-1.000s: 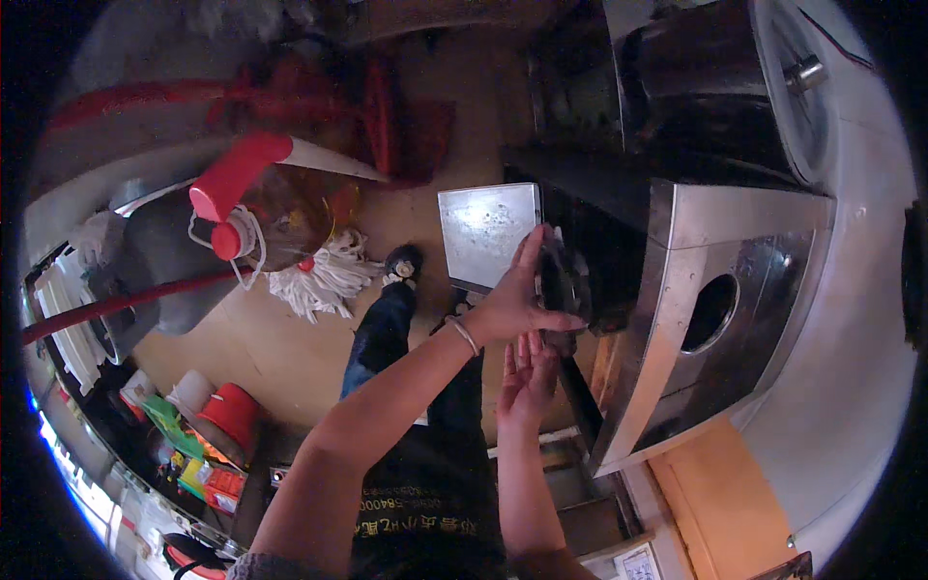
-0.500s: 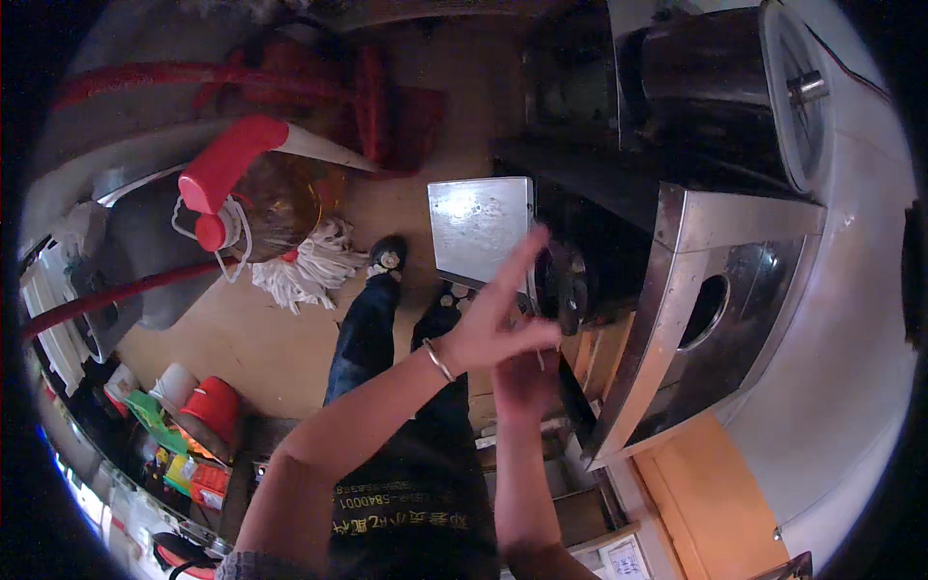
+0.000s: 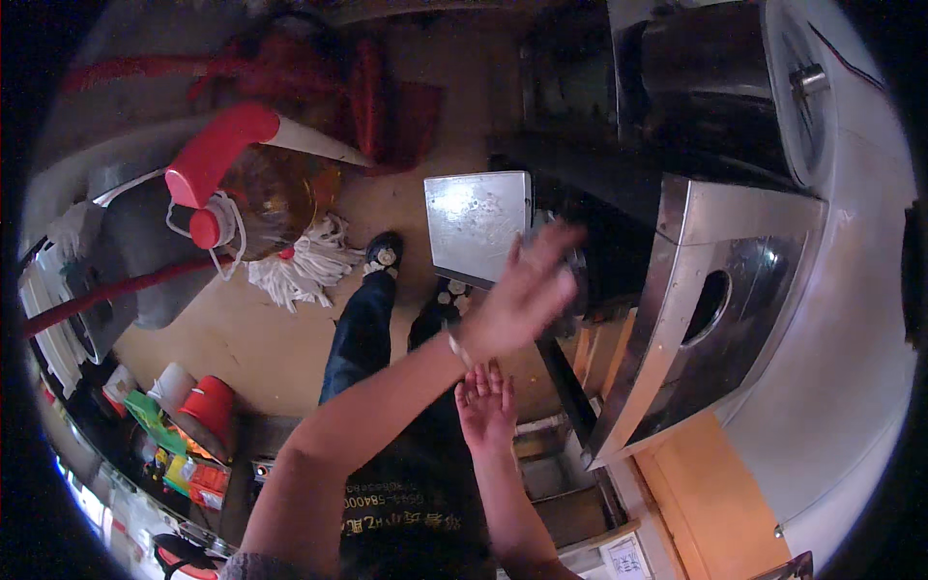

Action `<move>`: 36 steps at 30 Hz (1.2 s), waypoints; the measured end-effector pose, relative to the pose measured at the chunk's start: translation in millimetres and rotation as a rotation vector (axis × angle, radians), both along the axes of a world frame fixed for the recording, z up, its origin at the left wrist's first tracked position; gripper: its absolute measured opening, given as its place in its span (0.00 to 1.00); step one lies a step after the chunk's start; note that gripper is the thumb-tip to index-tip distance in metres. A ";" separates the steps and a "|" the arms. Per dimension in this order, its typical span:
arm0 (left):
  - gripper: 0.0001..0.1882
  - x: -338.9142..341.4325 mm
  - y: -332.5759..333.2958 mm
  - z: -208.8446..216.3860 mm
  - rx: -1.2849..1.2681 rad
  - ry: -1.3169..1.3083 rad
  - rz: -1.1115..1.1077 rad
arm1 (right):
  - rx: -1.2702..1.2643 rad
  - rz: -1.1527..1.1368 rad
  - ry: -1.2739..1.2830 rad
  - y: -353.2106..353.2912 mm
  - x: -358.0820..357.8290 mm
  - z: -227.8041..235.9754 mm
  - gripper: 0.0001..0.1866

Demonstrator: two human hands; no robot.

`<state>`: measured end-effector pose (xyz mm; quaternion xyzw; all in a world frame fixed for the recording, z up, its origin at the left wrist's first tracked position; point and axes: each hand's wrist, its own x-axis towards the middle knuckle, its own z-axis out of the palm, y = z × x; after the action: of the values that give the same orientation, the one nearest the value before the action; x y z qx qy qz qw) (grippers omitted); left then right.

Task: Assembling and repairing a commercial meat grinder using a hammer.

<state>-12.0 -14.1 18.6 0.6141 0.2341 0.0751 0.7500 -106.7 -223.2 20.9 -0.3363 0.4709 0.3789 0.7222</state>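
Over tan floor (image 3: 266, 338), left hand (image 3: 522, 300) and right hand (image 3: 487, 418) spread fingers (image 3: 495, 381) near steel cabinet (image 3: 744, 215).

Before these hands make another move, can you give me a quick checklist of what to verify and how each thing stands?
1. Right hand empty: ok, palm up, fingers extended.
2. Left hand free of contact: cannot tell, it is blurred.
3. Left wrist bare: not ok, a bracelet is on it.
4. Silver panel fully visible: not ok, the left hand covers its lower-right corner.
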 end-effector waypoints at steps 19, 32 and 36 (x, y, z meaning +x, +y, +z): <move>0.35 25.3 3.2 -49.5 -0.992 0.439 0.510 | -0.029 0.265 -0.001 7.7 -15.6 12.6 0.23; 0.36 -43.6 -49.4 -81.0 -0.734 0.386 0.261 | -0.085 0.333 0.000 3.2 -13.8 5.6 0.24; 0.34 8.9 -6.7 -101.2 -1.164 0.515 0.352 | -0.060 0.372 -0.014 9.8 -16.5 9.8 0.24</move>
<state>-3.1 -20.9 -82.6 0.0591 0.5051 -0.0916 0.8561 -123.2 -213.4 30.7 -0.4415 0.4067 0.4896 0.6324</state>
